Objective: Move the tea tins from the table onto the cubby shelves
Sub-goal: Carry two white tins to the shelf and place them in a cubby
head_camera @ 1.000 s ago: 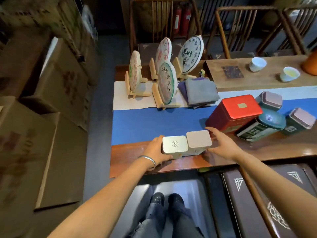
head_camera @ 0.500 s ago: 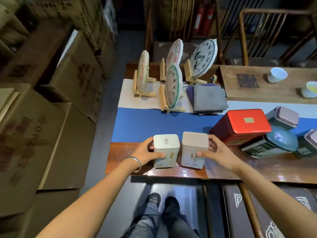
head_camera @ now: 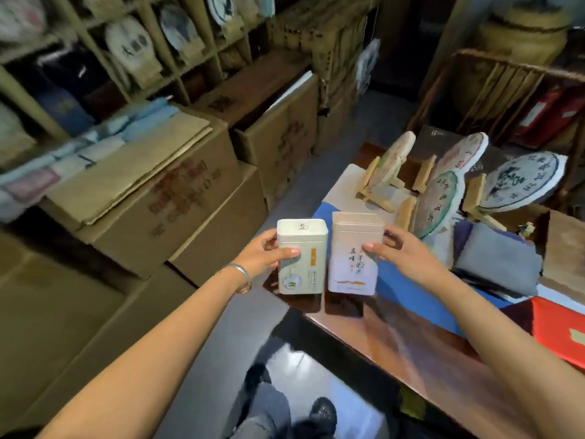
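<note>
Currently, two tins in hand, both raised clear of the table [head_camera: 395,337] and upright, near its corner.

Item one: pale green tin [head_camera: 302,256], lid on. My left hand [head_camera: 264,255] grips its left side, thumb across the front face, fingers curled round behind.

Item two: cream tin [head_camera: 354,253], brush lettering on the front, just beside the green tin on its right, a narrow gap between them. My right hand [head_camera: 406,251] pinches its right edge, thumb on the front, fingers wrapped behind.

Destination: cubby shelves [head_camera: 133,55], well to the left of the table and above a row of cardboard cartons [head_camera: 177,191] (most cubbies in view already hold wrapped tea cakes, and the picture is blurred there, so I cannot tell which slot is free).

Handling note: I judge the carry has just begun. Keep both tins vertical and apart so they do not knock, swing them left over the cartons, and seat one fully on a shelf before releasing the other.

Remaining stock: red tin [head_camera: 563,334] at the table's near right edge.
</note>
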`<state>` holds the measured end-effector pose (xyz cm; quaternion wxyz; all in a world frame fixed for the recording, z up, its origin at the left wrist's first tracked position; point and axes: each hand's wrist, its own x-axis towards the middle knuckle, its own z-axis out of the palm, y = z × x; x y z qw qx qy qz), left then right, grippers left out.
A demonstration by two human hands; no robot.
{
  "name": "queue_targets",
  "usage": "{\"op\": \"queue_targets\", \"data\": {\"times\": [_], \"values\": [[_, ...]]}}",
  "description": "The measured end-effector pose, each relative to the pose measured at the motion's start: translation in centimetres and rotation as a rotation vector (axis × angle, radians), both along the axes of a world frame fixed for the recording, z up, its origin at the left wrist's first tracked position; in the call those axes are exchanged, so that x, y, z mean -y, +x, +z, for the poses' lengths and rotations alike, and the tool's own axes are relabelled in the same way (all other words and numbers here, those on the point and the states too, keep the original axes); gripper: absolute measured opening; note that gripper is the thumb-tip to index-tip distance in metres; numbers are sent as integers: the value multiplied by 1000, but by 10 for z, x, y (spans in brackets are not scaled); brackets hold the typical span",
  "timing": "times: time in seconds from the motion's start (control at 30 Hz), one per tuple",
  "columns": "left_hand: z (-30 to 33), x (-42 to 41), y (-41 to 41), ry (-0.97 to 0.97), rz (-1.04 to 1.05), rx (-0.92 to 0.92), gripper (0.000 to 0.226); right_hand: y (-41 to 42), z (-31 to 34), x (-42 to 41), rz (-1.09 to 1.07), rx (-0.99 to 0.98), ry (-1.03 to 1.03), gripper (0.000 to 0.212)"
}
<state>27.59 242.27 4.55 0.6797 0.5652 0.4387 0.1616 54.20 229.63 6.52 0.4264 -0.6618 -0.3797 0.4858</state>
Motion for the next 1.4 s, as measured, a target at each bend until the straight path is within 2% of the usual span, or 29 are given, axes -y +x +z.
{"op": "queue_targets", "data": {"times": [0.17,0.3,0.5,0.63,0.77,0.9,1.13,1.27,1.4], "values": [[21,-13,-94,66,252,21,38,-79,24,-74,185,65,93,27],[39,-16,-181,113,446,58,49,-160,45,-122,338,81,143,31],[91,-23,-342,183,764,85,36,-326,86,-183,495,31,249,38],[138,-29,-453,275,914,46,40,-440,113,-222,564,-29,310,48],[189,-30,-547,383,1060,36,36,-553,155,-256,621,-145,350,47],[241,-32,-626,458,1129,7,45,-654,200,-282,685,-240,403,24],[319,-49,-738,599,1240,-42,29,-799,284,-330,785,-315,568,21],[353,-74,-797,655,1278,-56,39,-869,325,-364,856,-301,660,22],[403,-108,-856,755,1292,-124,52,-931,379,-403,902,-301,752,13]]}}
